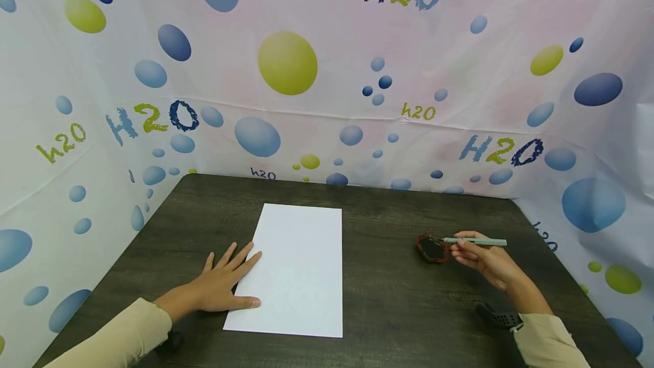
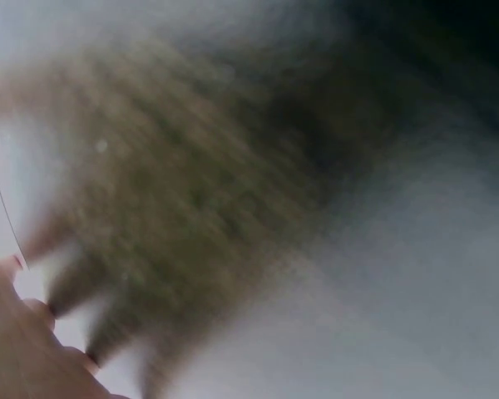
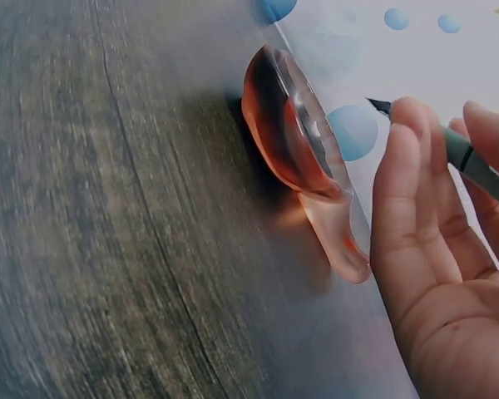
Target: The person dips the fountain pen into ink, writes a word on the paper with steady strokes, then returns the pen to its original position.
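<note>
A white sheet of paper [image 1: 301,271] lies on the dark table, its surface blank. My left hand [image 1: 219,285] rests with spread fingers across the sheet's left edge; the left wrist view is mostly blur, with part of that hand at the lower left. My right hand [image 1: 487,263] pinches a slim pale-green writing brush [image 1: 485,241] with a dark pointed tip. Just left of this hand sits a small translucent red-orange dish [image 1: 419,249] with black liquid inside. In the right wrist view the brush tip [image 3: 378,105] is above and beside the dish [image 3: 270,133], whose short handle points toward the hand.
The dark wood-grain table [image 1: 378,300] spreads under everything. Behind and at both sides hangs a white sheet [image 1: 327,33] printed with blue and green dots and H2O lettering. A black band [image 1: 498,317] is on the right wrist.
</note>
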Available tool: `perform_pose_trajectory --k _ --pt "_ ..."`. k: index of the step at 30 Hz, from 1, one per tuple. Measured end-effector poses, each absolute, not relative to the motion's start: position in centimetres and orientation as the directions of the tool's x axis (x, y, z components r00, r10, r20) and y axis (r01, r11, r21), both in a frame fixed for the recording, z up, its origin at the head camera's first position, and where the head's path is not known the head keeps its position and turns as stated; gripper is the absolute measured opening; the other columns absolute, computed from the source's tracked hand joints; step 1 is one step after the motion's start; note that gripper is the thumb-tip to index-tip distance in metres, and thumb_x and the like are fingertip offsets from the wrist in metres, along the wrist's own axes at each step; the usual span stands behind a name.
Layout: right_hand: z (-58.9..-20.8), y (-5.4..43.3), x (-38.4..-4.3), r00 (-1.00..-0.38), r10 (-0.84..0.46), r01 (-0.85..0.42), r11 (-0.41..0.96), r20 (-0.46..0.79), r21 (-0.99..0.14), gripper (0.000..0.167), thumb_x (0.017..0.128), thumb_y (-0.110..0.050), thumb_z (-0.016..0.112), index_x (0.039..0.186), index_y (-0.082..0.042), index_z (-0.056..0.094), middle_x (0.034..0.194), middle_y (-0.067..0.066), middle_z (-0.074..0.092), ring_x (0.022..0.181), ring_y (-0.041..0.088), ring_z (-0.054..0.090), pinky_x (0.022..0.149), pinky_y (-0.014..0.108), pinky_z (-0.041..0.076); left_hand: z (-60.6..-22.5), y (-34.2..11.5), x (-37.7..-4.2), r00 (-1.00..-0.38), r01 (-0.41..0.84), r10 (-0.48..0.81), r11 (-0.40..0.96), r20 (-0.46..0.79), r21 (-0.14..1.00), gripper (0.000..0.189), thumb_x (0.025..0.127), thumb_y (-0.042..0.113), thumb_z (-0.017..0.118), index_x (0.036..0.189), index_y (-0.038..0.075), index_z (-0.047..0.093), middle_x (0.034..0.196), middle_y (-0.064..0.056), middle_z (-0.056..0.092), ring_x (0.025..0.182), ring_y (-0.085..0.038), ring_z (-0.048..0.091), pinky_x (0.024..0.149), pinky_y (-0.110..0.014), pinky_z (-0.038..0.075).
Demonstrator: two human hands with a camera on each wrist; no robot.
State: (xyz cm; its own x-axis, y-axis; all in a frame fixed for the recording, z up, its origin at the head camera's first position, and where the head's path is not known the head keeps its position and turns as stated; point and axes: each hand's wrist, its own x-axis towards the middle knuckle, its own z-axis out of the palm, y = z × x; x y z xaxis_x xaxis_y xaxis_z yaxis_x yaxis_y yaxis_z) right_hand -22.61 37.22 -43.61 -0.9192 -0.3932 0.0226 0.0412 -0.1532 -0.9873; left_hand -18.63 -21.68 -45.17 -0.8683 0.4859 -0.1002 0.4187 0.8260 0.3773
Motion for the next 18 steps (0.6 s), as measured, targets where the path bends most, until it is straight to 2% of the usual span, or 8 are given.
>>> perform_pose_trajectory --k 6,14,18 --pt "-43.58 37.23 -22.46 -0.938 -0.347 0.049 -0.091 -0.015 -0.995 0.022 0.104 -0.008 0.04 0.11 -0.014 0.061 0.093 0.0 0.069 0.086 0.01 0.069 0.08 0.027 0.056 -45.36 -21.69 -18.64 -0.87 0.424 0.484 0.829 -0.09 0.363 0.099 0.078 0.068 0.062 0.153 0.015 0.025 0.16 -0.015 0.011 0.142 -0.051 0.004 0.098 -0.079 -0.001" --pt "-43.63 37.34 -22.46 -0.925 -0.38 0.031 -0.142 0.025 -0.989 0.031 0.103 -0.002 0.039 0.116 -0.013 0.065 0.098 0.003 0.071 0.09 0.012 0.069 0.082 0.027 0.055 -45.46 -21.75 -18.65 -0.87 0.429 0.486 0.829 -0.085 0.358 0.098 0.079 0.069 0.061 0.153 0.015 0.025 0.16 -0.015 0.011 0.142 -0.05 0.004 0.098 -0.079 -0.001" --pt "-43.67 37.36 -22.53 -0.922 -0.386 0.025 -0.125 0.025 -0.992 0.032 0.102 0.001 0.041 0.117 -0.014 0.065 0.102 0.004 0.071 0.093 0.013 0.069 0.084 0.028 0.054 -45.52 -21.78 -18.67 -0.869 0.431 0.487 0.83 -0.082 0.354 0.098 0.079 0.069 0.061 0.153 0.016 0.025 0.16 -0.015 0.011 0.142 -0.051 0.005 0.098 -0.079 -0.001"
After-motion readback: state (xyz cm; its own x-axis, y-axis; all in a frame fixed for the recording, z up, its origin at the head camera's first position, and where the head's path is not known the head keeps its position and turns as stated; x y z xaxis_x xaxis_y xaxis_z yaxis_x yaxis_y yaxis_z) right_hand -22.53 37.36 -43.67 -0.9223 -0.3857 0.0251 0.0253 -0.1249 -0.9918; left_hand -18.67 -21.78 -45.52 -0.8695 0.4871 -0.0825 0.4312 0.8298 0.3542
